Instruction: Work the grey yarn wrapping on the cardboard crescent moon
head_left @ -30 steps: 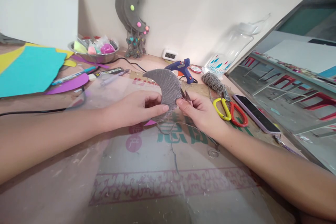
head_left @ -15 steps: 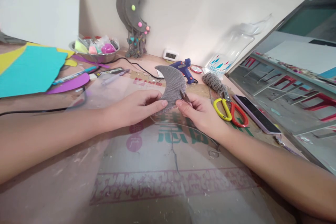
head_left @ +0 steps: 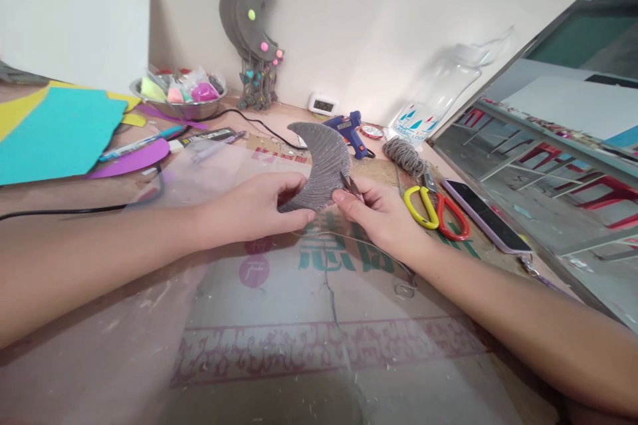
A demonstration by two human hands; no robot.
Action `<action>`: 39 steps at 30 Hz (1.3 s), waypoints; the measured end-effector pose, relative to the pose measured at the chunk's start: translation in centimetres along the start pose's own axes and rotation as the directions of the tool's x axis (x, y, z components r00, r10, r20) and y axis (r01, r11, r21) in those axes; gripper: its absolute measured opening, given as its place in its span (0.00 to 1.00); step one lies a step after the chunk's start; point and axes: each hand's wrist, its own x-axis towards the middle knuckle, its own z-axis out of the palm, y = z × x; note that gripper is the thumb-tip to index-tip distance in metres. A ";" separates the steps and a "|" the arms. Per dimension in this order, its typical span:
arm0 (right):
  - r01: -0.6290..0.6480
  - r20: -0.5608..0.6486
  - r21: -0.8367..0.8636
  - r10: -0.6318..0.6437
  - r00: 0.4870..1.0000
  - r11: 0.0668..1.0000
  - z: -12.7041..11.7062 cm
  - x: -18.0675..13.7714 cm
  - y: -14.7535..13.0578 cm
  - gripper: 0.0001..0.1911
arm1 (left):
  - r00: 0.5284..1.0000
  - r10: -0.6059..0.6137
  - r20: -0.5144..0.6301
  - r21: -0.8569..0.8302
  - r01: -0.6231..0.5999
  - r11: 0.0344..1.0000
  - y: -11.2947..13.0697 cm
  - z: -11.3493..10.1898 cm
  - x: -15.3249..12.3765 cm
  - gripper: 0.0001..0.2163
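Observation:
A crescent moon wound in grey yarn (head_left: 326, 166) is held up above the work surface. My left hand (head_left: 244, 204) grips its lower end, with the thumb along the bottom edge and the fingers behind. In my right hand (head_left: 376, 212) is a small pair of dark pointed snips (head_left: 351, 184), whose two blade tips stick out past the fingers beside the crescent's right edge. My right thumb tip is at that edge; whether it presses on it I cannot tell. A loose grey strand (head_left: 366, 242) runs below the crescent toward my right wrist.
Right of my hand lie scissors with yellow and red handles (head_left: 452, 218), a yarn bundle (head_left: 406, 158) and a phone (head_left: 486, 216). Behind are a blue glue gun (head_left: 351, 133), a clock (head_left: 323, 103) and a clear bottle (head_left: 432, 96). Foam sheets (head_left: 60, 129) and a metal bowl (head_left: 199, 108) are leftward.
The crescent has turned a little, its upper tip shifting left and its lower end swinging into my left hand. My left thumb has come off its face to the bottom edge. My right hand barely moved.

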 end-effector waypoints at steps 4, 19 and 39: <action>0.016 -0.009 -0.005 -0.016 1.000 1.000 0.0 0.1 0.0 0.12 | 1.000 -0.019 -0.007 0.033 0.020 0.999 -0.2 0.1 0.1 0.11; -0.026 0.014 0.145 0.024 1.000 0.989 -0.2 0.2 0.9 0.16 | 1.000 0.029 0.000 0.051 -0.029 0.998 -0.1 0.1 0.2 0.06; -0.007 -0.115 0.104 0.019 0.993 0.995 -0.3 0.2 1.0 0.16 | 0.999 -0.027 0.029 -0.060 0.029 0.998 0.0 -0.1 0.0 0.14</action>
